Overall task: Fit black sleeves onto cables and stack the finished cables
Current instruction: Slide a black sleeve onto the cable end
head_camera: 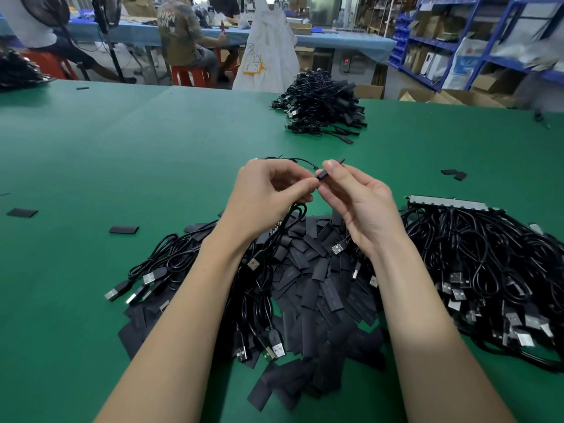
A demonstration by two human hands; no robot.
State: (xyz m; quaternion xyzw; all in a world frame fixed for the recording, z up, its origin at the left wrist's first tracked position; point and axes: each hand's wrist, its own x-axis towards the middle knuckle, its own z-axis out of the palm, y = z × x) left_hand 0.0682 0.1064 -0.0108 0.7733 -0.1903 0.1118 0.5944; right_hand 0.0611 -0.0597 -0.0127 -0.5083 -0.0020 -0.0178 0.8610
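My left hand [268, 193] pinches a thin black cable [293, 221] above the green table [122, 154]; the cable loops over the hand and hangs down below it. My right hand [357, 196] pinches a flat black sleeve [324, 173] at the cable's end, between thumb and forefinger. The two hands meet fingertip to fingertip. Below them lies a heap of loose black sleeves [317, 288]. Bare USB cables [488, 270] lie bunched at the right, and a few more cables [152, 270] at the left. A stack of sleeved cables [320, 108] sits further back.
Stray sleeves [123, 229] lie on the table at the left and two more sleeves [454, 174] at the right. Another cable pile [18, 71] is at the far left edge. People sit at a blue table behind; blue shelving [457, 41] stands at the right.
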